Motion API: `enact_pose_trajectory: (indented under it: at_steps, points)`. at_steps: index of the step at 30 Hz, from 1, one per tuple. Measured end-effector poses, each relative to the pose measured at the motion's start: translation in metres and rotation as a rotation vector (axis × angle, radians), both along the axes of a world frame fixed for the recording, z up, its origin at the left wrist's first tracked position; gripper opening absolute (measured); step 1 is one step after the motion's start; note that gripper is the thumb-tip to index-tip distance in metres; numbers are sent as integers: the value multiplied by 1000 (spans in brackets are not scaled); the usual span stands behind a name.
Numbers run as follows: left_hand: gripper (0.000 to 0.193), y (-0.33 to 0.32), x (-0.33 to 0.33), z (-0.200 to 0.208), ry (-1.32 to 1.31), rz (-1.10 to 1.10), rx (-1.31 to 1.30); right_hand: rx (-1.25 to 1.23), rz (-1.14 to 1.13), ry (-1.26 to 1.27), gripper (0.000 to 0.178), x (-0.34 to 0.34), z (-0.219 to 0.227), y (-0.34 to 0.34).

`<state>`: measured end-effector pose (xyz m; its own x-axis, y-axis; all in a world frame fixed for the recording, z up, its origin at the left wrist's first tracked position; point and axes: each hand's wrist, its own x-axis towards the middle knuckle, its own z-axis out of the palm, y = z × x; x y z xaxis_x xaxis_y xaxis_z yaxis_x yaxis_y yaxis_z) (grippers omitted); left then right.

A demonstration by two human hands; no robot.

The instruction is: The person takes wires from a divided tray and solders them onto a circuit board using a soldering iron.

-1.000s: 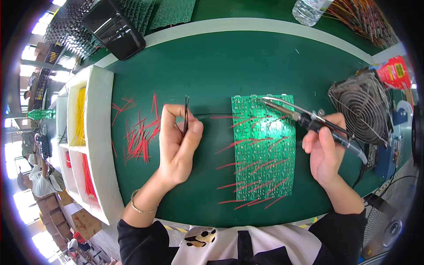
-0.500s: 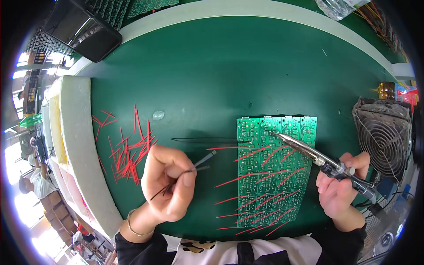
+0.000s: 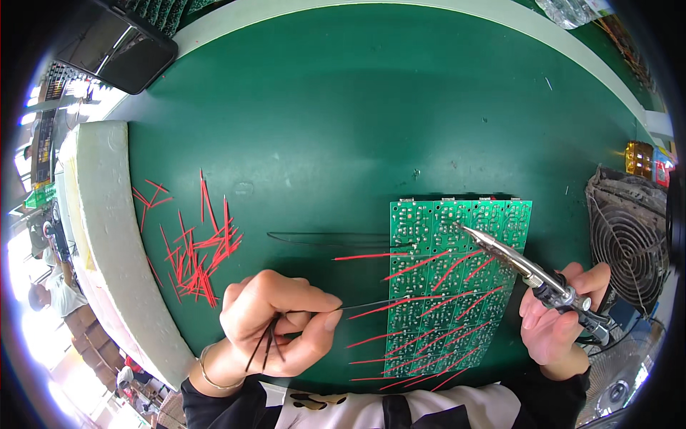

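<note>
My left hand (image 3: 275, 322) is closed in a pinch on several thin black wires (image 3: 261, 354); their ends hang below the palm. From its fingertips one dark strand stretches right toward the green circuit board panel (image 3: 411, 222). My right hand (image 3: 554, 325) grips a soldering iron (image 3: 511, 261), its metal tip over the upper part of the panel's second column. I cannot tell whether the tip touches. Red wires (image 3: 364, 256) lie slanted across the board in rows, several reaching past its left edge. A looped black wire (image 3: 314, 243) extends left from the upper left of the board.
A pile of loose red wires (image 3: 193, 272) lies on the green tabletop (image 3: 321, 129) at left, beside a white foam block (image 3: 107, 179). At upper left is a black phone-like device (image 3: 118, 53). A dusty fan (image 3: 625, 236) stands at right, with a bottle (image 3: 568, 11) at upper right.
My left hand has moved right and slightly down, and a dark strand now stretches from its fingertips toward the board. The iron stays over the same area while the whole view has shifted slightly.
</note>
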<state>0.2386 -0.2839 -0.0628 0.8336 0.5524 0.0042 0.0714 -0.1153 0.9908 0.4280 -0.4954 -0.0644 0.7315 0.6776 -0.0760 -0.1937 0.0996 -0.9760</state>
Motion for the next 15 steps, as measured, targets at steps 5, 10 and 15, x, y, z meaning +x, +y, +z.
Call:
enact_pose_trajectory:
  at_steps: [5, 10, 15]
  points:
    - [23, 2, 7, 3, 39, -64, 143, 46, 33, -68, 42, 3, -2, 4]
    - [18, 1, 7, 3, 66, -55, 326, 132, 86, -120, 32, 5, -5, 9]
    - [9, -6, 7, 0, 120, 12, 357, 187, 93, -217, 34, 1, -6, 8]
